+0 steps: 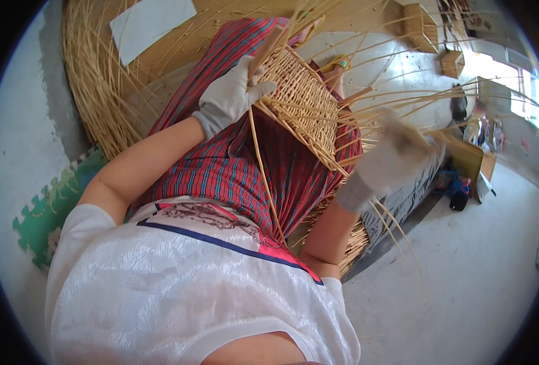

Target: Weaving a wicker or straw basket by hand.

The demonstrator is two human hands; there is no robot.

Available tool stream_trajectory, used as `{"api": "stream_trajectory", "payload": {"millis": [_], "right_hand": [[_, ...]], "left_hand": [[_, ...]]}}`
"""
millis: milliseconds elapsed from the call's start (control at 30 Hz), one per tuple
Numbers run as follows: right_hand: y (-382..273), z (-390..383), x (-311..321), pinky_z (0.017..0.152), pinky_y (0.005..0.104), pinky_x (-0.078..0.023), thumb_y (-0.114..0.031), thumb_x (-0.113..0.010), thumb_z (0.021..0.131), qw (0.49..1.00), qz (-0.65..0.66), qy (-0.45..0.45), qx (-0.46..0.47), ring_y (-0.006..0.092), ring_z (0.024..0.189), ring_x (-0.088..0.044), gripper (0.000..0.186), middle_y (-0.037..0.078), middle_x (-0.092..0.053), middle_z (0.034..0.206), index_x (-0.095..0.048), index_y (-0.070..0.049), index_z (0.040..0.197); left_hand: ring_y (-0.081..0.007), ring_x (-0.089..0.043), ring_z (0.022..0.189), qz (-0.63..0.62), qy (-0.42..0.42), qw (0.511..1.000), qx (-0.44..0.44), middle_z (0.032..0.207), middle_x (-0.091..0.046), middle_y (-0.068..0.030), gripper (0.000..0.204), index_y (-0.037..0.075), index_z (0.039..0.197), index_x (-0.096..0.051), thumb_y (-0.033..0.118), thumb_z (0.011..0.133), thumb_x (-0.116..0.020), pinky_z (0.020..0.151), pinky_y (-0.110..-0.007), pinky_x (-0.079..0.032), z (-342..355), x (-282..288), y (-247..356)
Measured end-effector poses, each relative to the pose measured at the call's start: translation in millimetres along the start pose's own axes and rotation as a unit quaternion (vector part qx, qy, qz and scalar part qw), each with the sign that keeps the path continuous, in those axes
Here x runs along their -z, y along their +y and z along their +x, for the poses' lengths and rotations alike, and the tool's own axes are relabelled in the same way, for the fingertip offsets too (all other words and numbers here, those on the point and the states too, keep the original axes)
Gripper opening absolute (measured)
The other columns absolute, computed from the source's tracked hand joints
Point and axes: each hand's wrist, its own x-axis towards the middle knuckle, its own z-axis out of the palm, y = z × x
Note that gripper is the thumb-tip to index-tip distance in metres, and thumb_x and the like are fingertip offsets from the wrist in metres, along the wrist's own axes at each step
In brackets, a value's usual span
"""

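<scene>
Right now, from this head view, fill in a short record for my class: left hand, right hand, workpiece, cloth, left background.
Left hand: left hand, gloved, gripping the upper-left corner of the woven piece
Right hand: right hand, gloved, blurred, right of the workpiece; its grip cannot be told
Workpiece: woven piece, straw-coloured, tilted, strands sticking out
Cloth: red striped cloth, behind the workpiece
Left background: straw-coloured bundle, green mat

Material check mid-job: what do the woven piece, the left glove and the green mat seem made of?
Woven piece: probably straw or similar plant fibre, natural tan, slightly glossy; narrow strands visibly interlace.
Left glove: likely knit fabric, matte off-white, with a snug greyish cuff.
Green mat: perhaps foam, dull-surfaced; its puzzle-shaped edge suggests that.
</scene>
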Motion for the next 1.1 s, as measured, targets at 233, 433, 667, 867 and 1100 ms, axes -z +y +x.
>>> {"api": "stream_trajectory", "payload": {"millis": [233, 433, 667, 867, 1100], "right_hand": [[71, -37, -14, 0.056, 0.0252, -0.044, -0.025, -0.051, 0.108, 0.983, 0.144, 0.015, -0.116, 0.0109, 0.07, -0.056, 0.031, 0.007, -0.063, 0.092, -0.054, -0.001, 0.128], [83, -47, 18, 0.057, 0.0215, -0.036, -0.012, -0.048, 0.106, 0.925, 0.24, -0.119, -0.27, 0.0071, 0.069, -0.042, 0.014, -0.002, -0.045, 0.08, -0.059, -0.005, 0.101], [63, -4, -121, 0.056, 0.0223, -0.041, -0.018, -0.05, 0.107, 0.974, 0.144, -0.177, -0.008, 0.0064, 0.064, -0.05, 0.019, 0.001, -0.055, 0.08, -0.06, -0.002, 0.102], [58, 20, -128, 0.05, 0.0239, -0.04, -0.013, -0.056, 0.105, 0.956, 0.098, -0.236, -0.144, 0.007, 0.055, -0.049, 0.014, -0.002, -0.056, 0.069, -0.064, -0.002, 0.107], [75, 30, -120, 0.053, 0.0249, -0.043, -0.018, -0.058, 0.105, 0.921, 0.107, -0.356, -0.12, 0.0073, 0.059, -0.053, 0.018, -0.001, -0.059, 0.071, -0.065, -0.002, 0.108]], "left_hand": [[-0.0188, -0.049, 0.062, 0.036, 0.036, 0.998, 0.03, 0.073, -0.049, -0.0031, 0.048, 0.01, 0.104, -0.051, 0.05, 0.09, -0.076, 0.062, -0.035, -0.046, 1, 0, 7], [-0.026, -0.062, 0.07, 0.072, 0.029, 0.997, 0.03, 0.08, -0.06, -0.0061, 0.056, 0.01, 0.108, -0.053, 0.054, 0.085, -0.078, 0.067, -0.04, -0.05, 2, 1, 3], [-0.0262, -0.061, 0.071, 0.06, 0.023, 0.996, 0.055, 0.08, -0.057, -0.0061, 0.056, 0.01, 0.108, -0.051, 0.054, 0.086, -0.078, 0.067, -0.04, -0.05, 1, -1, 0], [-0.0295, -0.066, 0.078, 0.077, 0.023, 0.997, -0.017, 0.1, -0.063, -0.012, 0.054, 0.009, 0.137, -0.046, 0.036, 0.097, -0.069, 0.072, -0.041, -0.053, -11, 15, 14], [-0.0229, -0.06, 0.122, 0.424, -0.013, 0.835, -0.35, 0.128, -0.062, -0.0059, 0.054, 0.016, 0.143, -0.055, 0.01, 0.089, -0.057, 0.118, -0.049, -0.039, -33, 10, 44]]}}
